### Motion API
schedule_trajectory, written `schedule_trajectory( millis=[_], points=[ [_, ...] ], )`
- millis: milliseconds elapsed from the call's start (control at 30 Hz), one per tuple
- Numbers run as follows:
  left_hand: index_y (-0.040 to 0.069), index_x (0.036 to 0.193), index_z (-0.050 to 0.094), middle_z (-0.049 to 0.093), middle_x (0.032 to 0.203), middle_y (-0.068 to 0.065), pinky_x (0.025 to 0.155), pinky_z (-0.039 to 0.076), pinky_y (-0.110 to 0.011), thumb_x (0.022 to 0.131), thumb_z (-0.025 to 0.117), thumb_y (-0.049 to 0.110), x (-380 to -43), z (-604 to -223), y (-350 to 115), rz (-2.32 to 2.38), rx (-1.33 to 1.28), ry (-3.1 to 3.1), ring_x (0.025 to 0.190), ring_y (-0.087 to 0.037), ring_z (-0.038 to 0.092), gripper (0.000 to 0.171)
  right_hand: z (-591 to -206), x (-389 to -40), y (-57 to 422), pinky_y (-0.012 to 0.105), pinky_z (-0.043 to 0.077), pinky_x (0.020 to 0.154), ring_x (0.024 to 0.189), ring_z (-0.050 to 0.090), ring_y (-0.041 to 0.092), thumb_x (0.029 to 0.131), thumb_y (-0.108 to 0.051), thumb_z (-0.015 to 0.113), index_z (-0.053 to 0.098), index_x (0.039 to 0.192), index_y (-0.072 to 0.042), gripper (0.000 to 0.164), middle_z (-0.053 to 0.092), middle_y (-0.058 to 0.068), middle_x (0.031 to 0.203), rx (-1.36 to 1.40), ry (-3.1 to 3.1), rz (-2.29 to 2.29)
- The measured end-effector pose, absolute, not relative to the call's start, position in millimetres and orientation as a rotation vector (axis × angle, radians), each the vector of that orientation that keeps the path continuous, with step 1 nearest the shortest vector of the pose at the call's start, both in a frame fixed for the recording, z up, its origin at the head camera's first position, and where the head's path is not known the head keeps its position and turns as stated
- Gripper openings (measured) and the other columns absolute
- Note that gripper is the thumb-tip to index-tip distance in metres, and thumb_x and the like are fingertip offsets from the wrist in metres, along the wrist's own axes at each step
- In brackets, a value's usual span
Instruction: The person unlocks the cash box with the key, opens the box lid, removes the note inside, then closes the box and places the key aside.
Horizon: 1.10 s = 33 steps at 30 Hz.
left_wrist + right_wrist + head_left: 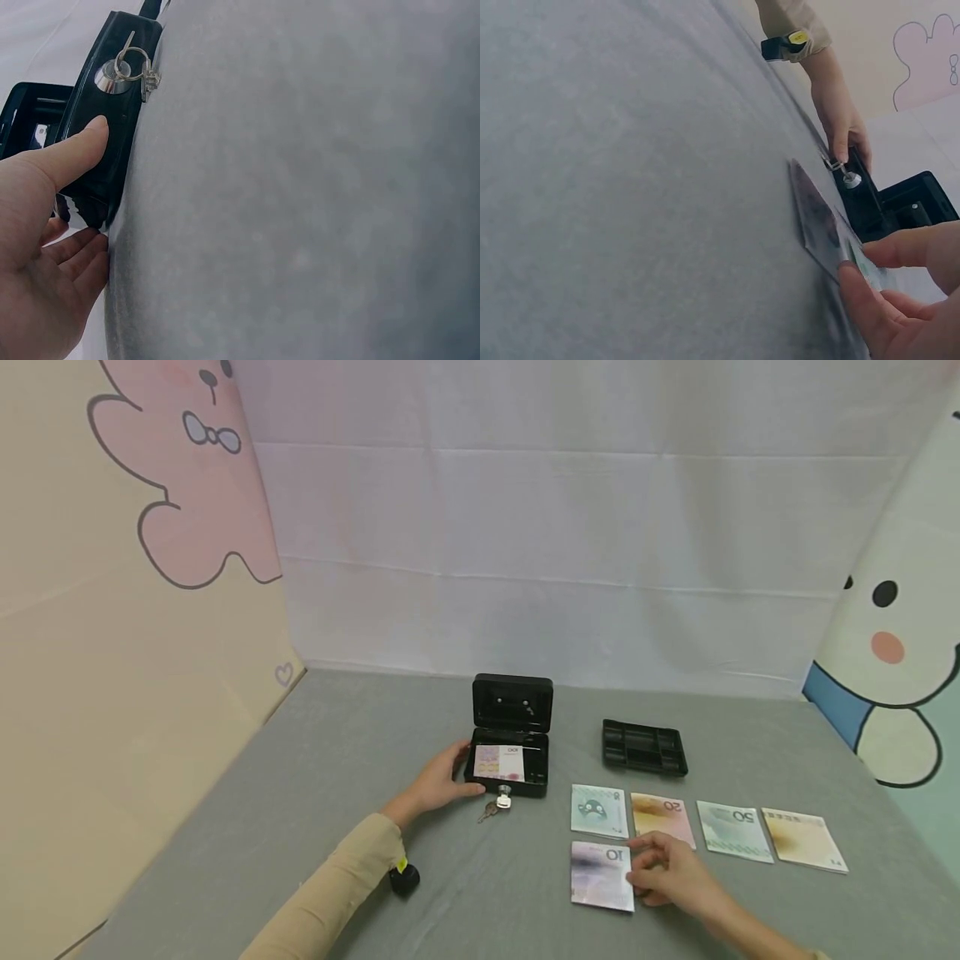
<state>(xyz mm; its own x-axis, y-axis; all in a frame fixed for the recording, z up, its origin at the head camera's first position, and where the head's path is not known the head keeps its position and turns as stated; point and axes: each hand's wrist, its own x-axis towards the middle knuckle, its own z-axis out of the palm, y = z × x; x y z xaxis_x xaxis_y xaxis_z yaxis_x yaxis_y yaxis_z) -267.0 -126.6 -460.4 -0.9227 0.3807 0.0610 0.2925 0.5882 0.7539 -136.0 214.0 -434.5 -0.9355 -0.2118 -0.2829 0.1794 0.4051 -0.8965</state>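
Nearest my head camera, a tan sleeve [330, 885] crosses the lower left, leading to the left hand [435, 785]. Right of centre on the grey counter [480, 902] is a purple note [600, 877] marked 10; the right hand [671, 877] has its grip pinched on the right edge, I judge to leave the printed face uncovered. The numeral sits at the far right corner, upside down to me; the note looks nearly square, so I cannot tell its long axis. Just beyond, a green note [596, 811] begins a row running rightward, with notes marked 20 [660, 814] and 50 [733, 831], then a yellowish note [802, 839], presumably spread to keep kinds separate. Farther off are a black tray [645, 769] and a lid-raised cash box [531, 789] containing a note marked 100 [498, 762], keys [489, 811] at its lock. The left hand's grip clasps the box's near-left corner, thumb on the front, probably steadying it.
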Motion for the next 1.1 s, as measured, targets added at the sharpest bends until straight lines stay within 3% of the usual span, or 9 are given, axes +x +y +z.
schedule_trajectory(
  millis=[433, 767, 1100],
  points=[
    [-0.002, 0.138, 0.03, 0.04, 0.136, -0.021, 0.103, 0.035, -0.041, 0.075, 0.075, 0.022, -266.0, -459.2, -127.5, 1.265, 0.561, 2.702, 0.125, -0.032, 0.039, 0.081, -400.8, -153.9, 214.2, 0.033, 0.052, 0.056, 0.075, 0.058, 0.016, 0.079, -0.009, 0.065, 0.046, 0.119, 0.012, 0.049, 0.061, 0.008, 0.089, -0.004, 2.47, -1.423],
    [-0.001, 0.138, 0.03, 0.042, 0.134, -0.019, 0.103, 0.035, -0.041, 0.075, 0.075, 0.024, -267.0, -458.6, -126.0, 1.238, 0.55, 2.7, 0.124, -0.031, 0.041, 0.081, -372.7, -196.6, 207.0, 0.027, 0.051, 0.07, 0.086, 0.057, 0.018, 0.081, -0.021, 0.068, 0.051, 0.116, 0.007, 0.048, 0.06, 0.011, 0.099, -0.418, 2.577, -1.328],
    [-0.002, 0.138, 0.029, 0.039, 0.136, -0.021, 0.103, 0.035, -0.041, 0.076, 0.075, 0.024, -265.2, -456.6, -125.8, 1.238, 0.552, 2.694, 0.125, -0.032, 0.038, 0.082, -355.8, -250.0, 177.4, 0.034, 0.05, 0.077, 0.093, 0.057, 0.023, 0.084, -0.022, 0.065, 0.051, 0.122, 0.002, 0.048, 0.058, 0.013, 0.107, -0.694, 2.609, -1.159]
  ],
)
